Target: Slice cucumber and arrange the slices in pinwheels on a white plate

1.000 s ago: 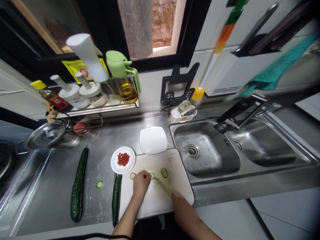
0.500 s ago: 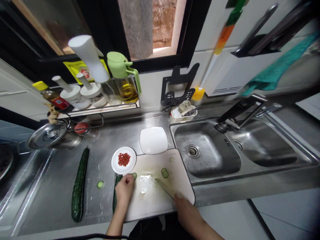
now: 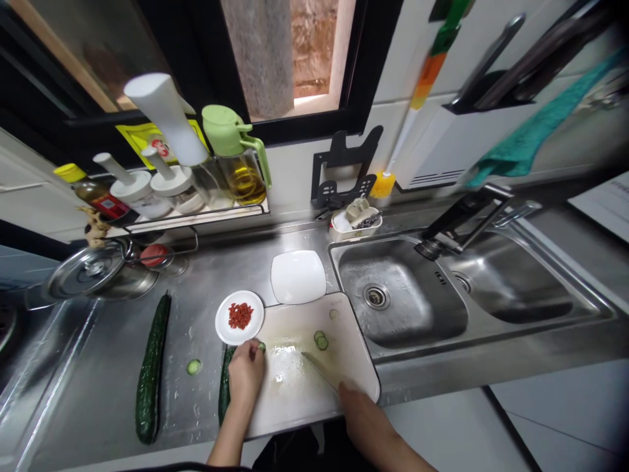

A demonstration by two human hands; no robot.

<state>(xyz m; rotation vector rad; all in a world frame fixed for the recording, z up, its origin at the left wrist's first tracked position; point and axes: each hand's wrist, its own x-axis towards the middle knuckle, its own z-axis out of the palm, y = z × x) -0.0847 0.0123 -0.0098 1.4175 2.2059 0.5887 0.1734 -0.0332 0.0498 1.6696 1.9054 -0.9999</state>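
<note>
A little cucumber piece point(image 3: 262, 346), green and round-edged, is pinched in the left hand point(image 3: 246, 375) at the left side of a wet white board point(image 3: 295, 408). The right hand point(image 3: 366, 416) grips a knife point(image 3: 322, 373). Under them is a shiny metal counter point(image 3: 196, 406). The sink point(image 3: 400, 311) is just beside the board's right edge. There is room between the hands.

A black window frame point(image 3: 304, 128) is set in a white tiled wall point(image 3: 390, 69); brickwork point(image 3: 314, 52) is visible outside. Below, a stainless-steel counter point(image 3: 108, 393) incorporates a double-bowl sink point(image 3: 407, 295). White cabinet fronts point(image 3: 437, 426) sit beneath. Light reflects off the steel.
</note>
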